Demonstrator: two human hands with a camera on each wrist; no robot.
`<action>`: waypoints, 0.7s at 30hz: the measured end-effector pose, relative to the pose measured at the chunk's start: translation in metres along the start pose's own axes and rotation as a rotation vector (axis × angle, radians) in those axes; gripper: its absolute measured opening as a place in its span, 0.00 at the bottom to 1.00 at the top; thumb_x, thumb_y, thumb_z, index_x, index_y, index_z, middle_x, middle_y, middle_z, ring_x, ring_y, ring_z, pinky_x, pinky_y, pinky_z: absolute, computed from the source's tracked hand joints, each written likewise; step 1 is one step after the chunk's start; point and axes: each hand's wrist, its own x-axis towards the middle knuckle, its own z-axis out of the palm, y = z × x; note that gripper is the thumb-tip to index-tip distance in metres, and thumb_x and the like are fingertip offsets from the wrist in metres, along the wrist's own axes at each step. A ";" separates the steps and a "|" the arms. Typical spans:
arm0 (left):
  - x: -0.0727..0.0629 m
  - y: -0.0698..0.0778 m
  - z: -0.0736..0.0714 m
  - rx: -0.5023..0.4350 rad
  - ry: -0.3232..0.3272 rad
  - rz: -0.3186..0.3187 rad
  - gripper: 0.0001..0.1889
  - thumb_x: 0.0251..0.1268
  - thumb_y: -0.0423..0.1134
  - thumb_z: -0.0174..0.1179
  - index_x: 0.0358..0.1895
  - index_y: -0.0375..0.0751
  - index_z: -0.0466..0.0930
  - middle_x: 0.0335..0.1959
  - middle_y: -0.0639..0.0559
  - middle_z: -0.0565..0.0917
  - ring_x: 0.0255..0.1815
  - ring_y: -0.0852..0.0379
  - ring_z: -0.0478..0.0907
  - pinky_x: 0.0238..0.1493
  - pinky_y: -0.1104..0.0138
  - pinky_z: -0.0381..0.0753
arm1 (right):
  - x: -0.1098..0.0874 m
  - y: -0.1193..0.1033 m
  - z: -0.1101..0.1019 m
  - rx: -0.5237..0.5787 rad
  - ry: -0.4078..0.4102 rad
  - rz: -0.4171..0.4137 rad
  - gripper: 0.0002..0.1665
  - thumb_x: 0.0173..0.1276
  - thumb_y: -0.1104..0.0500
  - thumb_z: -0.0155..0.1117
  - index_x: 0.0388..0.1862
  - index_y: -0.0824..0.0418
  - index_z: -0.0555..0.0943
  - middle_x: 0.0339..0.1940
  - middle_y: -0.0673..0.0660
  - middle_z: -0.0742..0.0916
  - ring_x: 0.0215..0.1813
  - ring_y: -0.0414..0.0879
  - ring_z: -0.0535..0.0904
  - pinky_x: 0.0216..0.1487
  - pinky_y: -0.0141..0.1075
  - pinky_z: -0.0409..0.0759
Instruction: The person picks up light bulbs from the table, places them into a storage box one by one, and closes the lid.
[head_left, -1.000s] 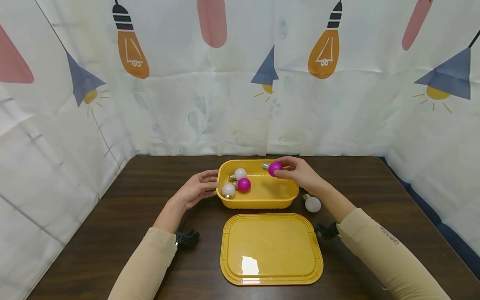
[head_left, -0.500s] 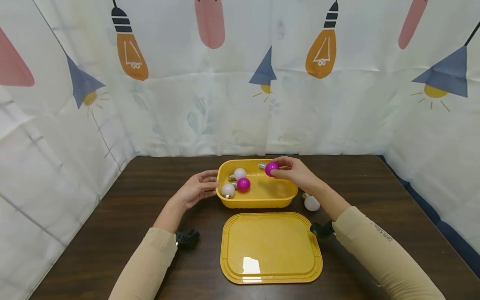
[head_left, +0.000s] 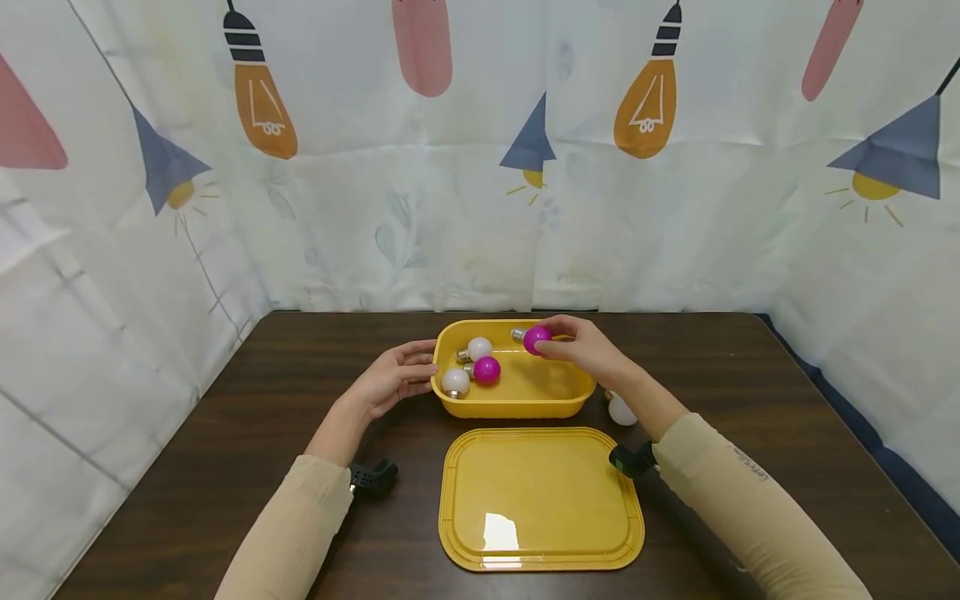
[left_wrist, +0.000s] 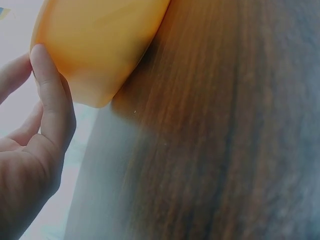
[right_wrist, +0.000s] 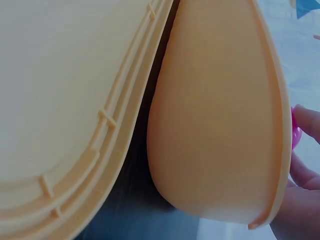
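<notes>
A yellow bin (head_left: 525, 408) stands at the table's far side. In the head view my right hand (head_left: 588, 348) pinches a magenta light bulb (head_left: 537, 339) over the bin's back right part, its metal screw base pointing left. My left hand (head_left: 393, 379) rests its fingertips against the bin's left end, fingers loosely extended; the left wrist view has the thumb (left_wrist: 50, 85) at the rim. Inside the bin's left half lie a magenta bulb (head_left: 487, 370) and two white bulbs, one at the back (head_left: 480, 348) and one in front (head_left: 455, 381).
Another white bulb (head_left: 621, 411) lies on the dark wooden table (head_left: 300, 400) right of the bin, partly hidden by my right forearm. A yellow lid (head_left: 540, 500) lies flat in front of the bin. A patterned curtain (head_left: 450, 208) hangs behind the table.
My right hand has moved slightly left over the bin with the magenta light bulb. The left hand has stayed at the bin's left end.
</notes>
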 end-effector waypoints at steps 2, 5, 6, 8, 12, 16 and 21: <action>0.000 -0.001 0.000 0.009 -0.007 0.002 0.32 0.77 0.31 0.59 0.79 0.36 0.59 0.67 0.30 0.73 0.48 0.54 0.84 0.51 0.64 0.85 | 0.001 0.001 0.002 -0.001 0.001 -0.004 0.27 0.73 0.60 0.69 0.67 0.66 0.75 0.61 0.64 0.80 0.60 0.58 0.79 0.66 0.54 0.76; 0.001 -0.002 0.000 0.012 -0.011 0.006 0.32 0.77 0.32 0.59 0.79 0.36 0.59 0.67 0.31 0.73 0.49 0.55 0.84 0.51 0.64 0.85 | 0.004 0.004 0.004 -0.004 0.007 -0.001 0.27 0.73 0.61 0.69 0.68 0.66 0.75 0.61 0.64 0.80 0.61 0.58 0.78 0.65 0.52 0.77; 0.001 -0.002 0.000 0.013 -0.013 0.007 0.32 0.77 0.32 0.59 0.79 0.36 0.58 0.67 0.31 0.73 0.49 0.54 0.84 0.52 0.64 0.85 | 0.005 0.005 0.004 -0.001 0.007 0.000 0.27 0.73 0.61 0.69 0.68 0.66 0.75 0.61 0.64 0.80 0.61 0.58 0.78 0.65 0.52 0.77; 0.001 -0.001 -0.001 0.010 -0.014 0.013 0.32 0.77 0.32 0.59 0.79 0.36 0.58 0.67 0.31 0.73 0.49 0.54 0.84 0.52 0.64 0.85 | 0.007 0.004 0.006 -0.003 0.010 0.002 0.27 0.73 0.60 0.69 0.67 0.66 0.76 0.61 0.64 0.80 0.60 0.58 0.78 0.65 0.52 0.77; 0.000 -0.001 -0.001 0.001 -0.013 0.009 0.32 0.77 0.31 0.59 0.79 0.36 0.58 0.68 0.30 0.73 0.49 0.55 0.84 0.51 0.64 0.85 | 0.011 0.002 0.010 0.005 0.011 0.013 0.26 0.73 0.60 0.70 0.65 0.66 0.77 0.60 0.65 0.80 0.58 0.58 0.80 0.65 0.53 0.77; 0.000 -0.002 -0.001 -0.007 -0.011 0.008 0.32 0.77 0.30 0.58 0.79 0.36 0.59 0.68 0.30 0.72 0.48 0.55 0.84 0.51 0.64 0.85 | 0.011 -0.001 0.015 -0.025 0.020 0.018 0.24 0.73 0.59 0.70 0.64 0.66 0.77 0.59 0.64 0.81 0.57 0.57 0.81 0.65 0.52 0.78; 0.000 -0.001 -0.001 -0.005 -0.012 0.016 0.32 0.77 0.31 0.59 0.79 0.36 0.59 0.68 0.30 0.72 0.48 0.55 0.84 0.51 0.64 0.85 | 0.015 0.000 0.018 -0.042 0.027 0.034 0.24 0.73 0.58 0.70 0.64 0.65 0.77 0.59 0.63 0.81 0.56 0.56 0.80 0.64 0.51 0.78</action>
